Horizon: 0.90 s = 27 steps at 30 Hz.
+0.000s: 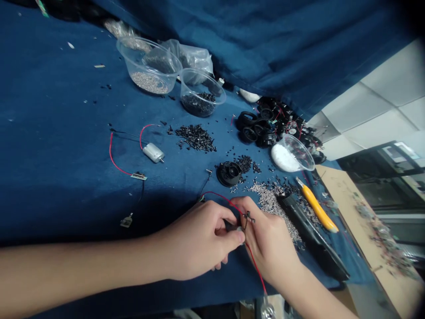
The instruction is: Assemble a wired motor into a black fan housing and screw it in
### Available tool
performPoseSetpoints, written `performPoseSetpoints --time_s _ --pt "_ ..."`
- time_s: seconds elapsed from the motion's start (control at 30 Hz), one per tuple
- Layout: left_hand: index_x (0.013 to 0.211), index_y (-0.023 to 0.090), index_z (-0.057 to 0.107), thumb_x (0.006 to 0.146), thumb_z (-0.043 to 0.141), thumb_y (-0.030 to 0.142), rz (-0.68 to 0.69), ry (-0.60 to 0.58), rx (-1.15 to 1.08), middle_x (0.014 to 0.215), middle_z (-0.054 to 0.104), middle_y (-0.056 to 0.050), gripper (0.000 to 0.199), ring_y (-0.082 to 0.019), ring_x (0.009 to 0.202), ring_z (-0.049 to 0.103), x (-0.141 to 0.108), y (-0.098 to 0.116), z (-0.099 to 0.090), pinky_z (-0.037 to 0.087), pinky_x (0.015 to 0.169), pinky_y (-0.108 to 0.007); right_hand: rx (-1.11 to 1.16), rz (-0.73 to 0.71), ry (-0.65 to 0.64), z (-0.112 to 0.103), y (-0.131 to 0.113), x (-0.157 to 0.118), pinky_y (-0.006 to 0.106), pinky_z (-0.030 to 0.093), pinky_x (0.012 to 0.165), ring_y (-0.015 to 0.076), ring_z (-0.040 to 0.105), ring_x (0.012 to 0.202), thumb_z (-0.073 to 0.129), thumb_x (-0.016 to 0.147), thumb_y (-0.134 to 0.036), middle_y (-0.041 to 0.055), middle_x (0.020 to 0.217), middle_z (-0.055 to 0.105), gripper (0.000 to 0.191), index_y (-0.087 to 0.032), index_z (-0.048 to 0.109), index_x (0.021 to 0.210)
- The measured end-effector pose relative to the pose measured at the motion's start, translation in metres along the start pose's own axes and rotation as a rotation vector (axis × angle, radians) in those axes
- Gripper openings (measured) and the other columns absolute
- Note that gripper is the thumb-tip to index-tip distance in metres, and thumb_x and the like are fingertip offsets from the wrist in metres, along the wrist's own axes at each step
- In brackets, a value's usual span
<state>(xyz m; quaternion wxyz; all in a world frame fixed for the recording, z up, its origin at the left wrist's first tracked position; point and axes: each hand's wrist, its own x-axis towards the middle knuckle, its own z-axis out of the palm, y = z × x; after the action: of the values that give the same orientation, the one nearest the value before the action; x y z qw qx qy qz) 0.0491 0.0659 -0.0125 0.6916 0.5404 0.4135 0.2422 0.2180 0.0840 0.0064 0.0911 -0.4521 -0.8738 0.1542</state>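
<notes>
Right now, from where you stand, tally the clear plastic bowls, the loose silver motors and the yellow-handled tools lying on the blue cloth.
Clear plastic bowls: 3
Loose silver motors: 1
Yellow-handled tools: 1
Total: 5

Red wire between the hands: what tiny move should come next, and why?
Probably the right hand should pinch the red wire steady beside the small black part, since the wire hangs loose and the left hand is working right at that spot.
</notes>
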Motion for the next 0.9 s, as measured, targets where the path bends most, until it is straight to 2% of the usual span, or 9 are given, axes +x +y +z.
performPoseSetpoints --time_s 0.13,0.27,0.43,0.6,0.73,0.8,0.9 --pt "0.071 0.017 0.052 0.085 0.052 0.031 0.047 0.048 0.141 0.054 0.054 0.003 0.020 -0.012 0.050 0.051 0.000 0.005 -0.002 0.033 0.047 -0.022 0.114 0.028 -0.096 0.001 0.003 0.001 0.026 0.037 0.052 0.0143 0.054 0.053 0.031 0.093 -0.019 0.0000 0.069 0.060 0.022 -0.019 0.051 0.102" --pt "0.060 0.018 0.045 0.084 0.055 0.030 0.048 0.036 0.199 0.045 0.044 0.006 0.029 -0.010 0.044 0.043 0.003 0.011 -0.006 0.027 0.043 -0.023 0.283 0.025 -0.111 0.004 0.007 0.004 0.029 0.040 0.061 0.0152 0.056 0.064 0.027 0.099 -0.025 0.0020 0.077 0.061 0.025 -0.019 0.051 0.100" --pt "0.079 0.018 0.054 0.088 0.052 0.030 -0.025 -0.066 0.123 0.042 0.044 0.008 0.015 -0.011 0.037 0.046 0.005 0.012 -0.010 0.034 0.040 -0.021 0.381 0.002 -0.104 0.008 0.007 0.006 0.028 0.037 0.060 0.0132 0.051 0.062 0.031 0.098 -0.024 -0.0006 0.074 0.057 0.020 -0.020 0.050 0.097" --pt "0.049 0.018 0.041 0.090 0.048 0.032 -0.055 -0.108 0.103 0.042 0.046 0.004 0.044 -0.010 0.039 0.044 0.006 0.011 -0.013 0.038 0.046 -0.023 0.399 0.040 -0.090 0.005 0.006 0.008 0.029 0.038 0.063 0.0131 0.052 0.066 0.029 0.100 -0.023 0.0003 0.078 0.058 0.024 -0.019 0.053 0.098" --pt "0.046 0.018 0.041 0.092 0.048 0.030 -0.040 -0.100 0.114 0.043 0.049 0.003 0.048 -0.011 0.042 0.047 0.005 0.013 -0.015 0.038 0.049 -0.024 0.431 0.123 -0.129 0.002 0.003 0.010 0.029 0.035 0.064 0.0127 0.050 0.067 0.028 0.103 -0.033 -0.0007 0.077 0.055 0.031 -0.020 0.050 0.085" --pt "0.048 0.018 0.042 0.092 0.047 0.029 -0.029 -0.094 0.125 0.043 0.049 0.003 0.046 -0.011 0.043 0.048 0.004 0.014 -0.015 0.036 0.048 -0.024 0.483 0.174 -0.135 0.004 0.001 0.012 0.029 0.033 0.062 0.0119 0.046 0.065 0.028 0.104 -0.038 -0.0019 0.072 0.051 0.036 -0.020 0.045 0.077" --pt "0.064 0.017 0.051 0.091 0.049 0.026 0.008 -0.064 0.146 0.045 0.050 0.006 0.028 -0.010 0.043 0.050 0.003 0.015 -0.014 0.030 0.046 -0.024 0.513 0.239 -0.124 0.008 0.000 0.014 0.028 0.030 0.058 0.0110 0.039 0.060 0.029 0.103 -0.044 -0.0031 0.065 0.045 0.043 -0.019 0.038 0.069"
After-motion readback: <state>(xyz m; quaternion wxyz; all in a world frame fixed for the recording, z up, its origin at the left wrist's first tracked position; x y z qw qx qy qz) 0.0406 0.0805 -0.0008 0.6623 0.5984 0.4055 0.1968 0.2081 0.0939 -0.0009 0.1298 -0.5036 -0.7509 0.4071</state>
